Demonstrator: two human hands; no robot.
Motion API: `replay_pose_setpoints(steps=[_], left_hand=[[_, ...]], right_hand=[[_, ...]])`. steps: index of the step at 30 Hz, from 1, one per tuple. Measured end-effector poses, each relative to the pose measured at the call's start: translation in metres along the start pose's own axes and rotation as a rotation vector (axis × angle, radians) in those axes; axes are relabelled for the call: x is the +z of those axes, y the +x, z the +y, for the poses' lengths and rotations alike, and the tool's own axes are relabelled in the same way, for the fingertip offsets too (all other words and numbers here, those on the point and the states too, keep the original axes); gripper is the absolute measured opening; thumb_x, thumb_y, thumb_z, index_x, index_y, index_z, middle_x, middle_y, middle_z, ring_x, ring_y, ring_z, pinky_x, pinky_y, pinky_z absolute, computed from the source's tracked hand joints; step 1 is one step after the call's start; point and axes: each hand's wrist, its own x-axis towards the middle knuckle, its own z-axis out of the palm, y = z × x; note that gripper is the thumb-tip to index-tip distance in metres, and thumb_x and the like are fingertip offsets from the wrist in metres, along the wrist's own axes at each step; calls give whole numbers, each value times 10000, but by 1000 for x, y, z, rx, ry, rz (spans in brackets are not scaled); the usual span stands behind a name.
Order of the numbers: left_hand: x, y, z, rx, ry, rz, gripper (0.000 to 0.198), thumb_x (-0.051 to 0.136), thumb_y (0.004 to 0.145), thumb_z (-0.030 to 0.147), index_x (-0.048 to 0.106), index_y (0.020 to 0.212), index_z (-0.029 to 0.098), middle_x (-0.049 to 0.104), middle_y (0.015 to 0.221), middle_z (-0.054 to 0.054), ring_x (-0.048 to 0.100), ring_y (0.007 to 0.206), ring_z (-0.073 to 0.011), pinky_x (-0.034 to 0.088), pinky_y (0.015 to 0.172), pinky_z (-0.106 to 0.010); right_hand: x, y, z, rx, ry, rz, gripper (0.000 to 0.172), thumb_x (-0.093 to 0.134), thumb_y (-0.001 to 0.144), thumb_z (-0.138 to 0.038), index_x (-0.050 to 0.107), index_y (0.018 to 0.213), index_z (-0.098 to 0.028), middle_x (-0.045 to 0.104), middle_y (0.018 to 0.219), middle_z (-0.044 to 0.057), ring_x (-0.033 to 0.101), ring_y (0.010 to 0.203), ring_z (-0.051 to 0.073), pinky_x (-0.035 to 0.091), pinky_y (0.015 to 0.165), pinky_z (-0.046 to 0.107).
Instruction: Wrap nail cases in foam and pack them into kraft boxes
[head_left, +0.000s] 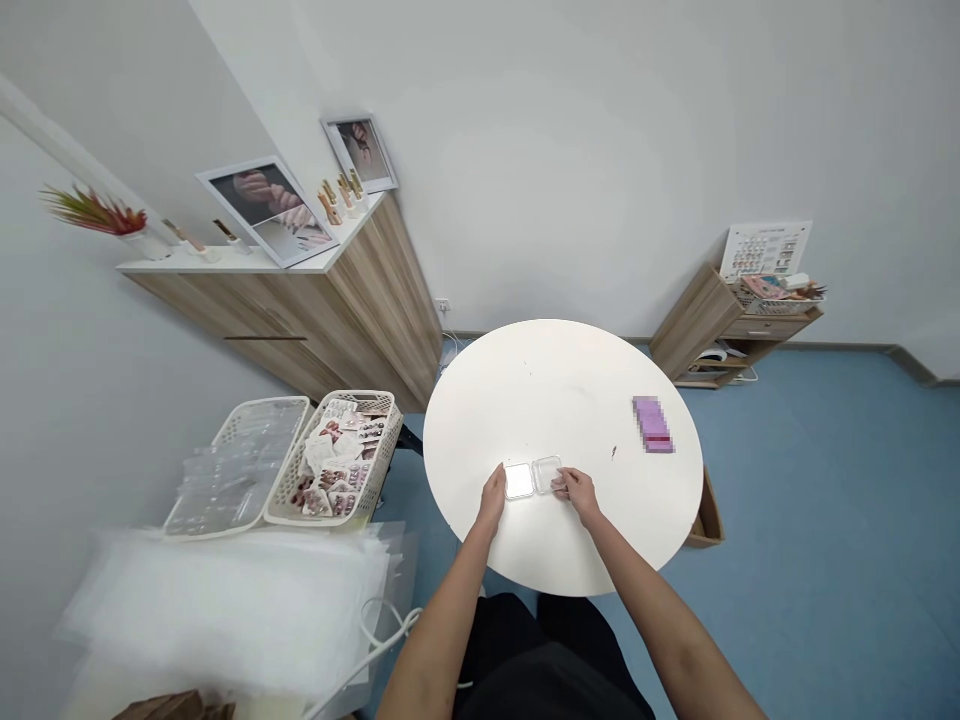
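A small clear plastic case (546,474) lies opened out on the white round table (562,380), its two square halves side by side. The left half has a bright white panel (519,481) in it; the right half is see-through. My left hand (492,494) grips the outer left edge of the case, thumb near the front. At the other end, my right hand (577,490) has its fingers pinched on the right edge of the transparent half. Whether a small item also sits under those fingertips is too small to make out.
A blurred purple packet (653,424) lies at the table's right, with a tiny dark scrap (613,453) nearer me. To the left stand a basket of carded nail sets (394,440) and a basket of clear plastic boxes (225,435). Translucent bags (240,590) are piled in front of them.
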Motion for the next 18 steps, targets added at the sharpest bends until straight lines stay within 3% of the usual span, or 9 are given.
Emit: replay_pose_setpoints(steps=[3,6,10,14,18], left_hand=[[-3,-2,1,-19,147,29,614,682,731,589,639,1197,191,462,1464,-159,354,1403,-313,213,1171,-458],[-17,-7,15,93,261,79,578,674,746,546,628,1227,226,401,1514,-122,288,1435,-316,191,1175,-477],[-67,-20,52,386,579,224,527,544,870,455,537,1352,245,296,1572,-83,150,1480,-289,95,1187,-521],[-145,-40,74,482,925,472,525,417,939,378,440,1437,214,188,1604,-106,56,1489,-322,-48,1154,-606],[-212,-62,61,402,1057,621,563,389,949,409,408,1456,166,168,1603,-151,36,1485,-351,-69,1122,-655]], right_hand=[[-4,6,8,-41,-139,16,319,614,711,-478,686,796,-179,711,780,82,690,706,235,572,660,395],[-9,17,11,-184,-412,110,342,548,739,-458,695,869,-178,703,921,125,657,898,296,511,824,462],[7,32,0,-375,-662,245,411,493,780,-422,668,1021,-139,628,1101,198,527,1098,358,381,961,510],[66,31,-25,-551,-703,126,421,438,837,-423,629,1116,-172,588,1140,161,454,1131,340,360,949,477],[152,11,-49,-723,-703,-72,392,416,881,-410,609,1146,-194,586,1130,131,457,1105,303,356,955,462]])
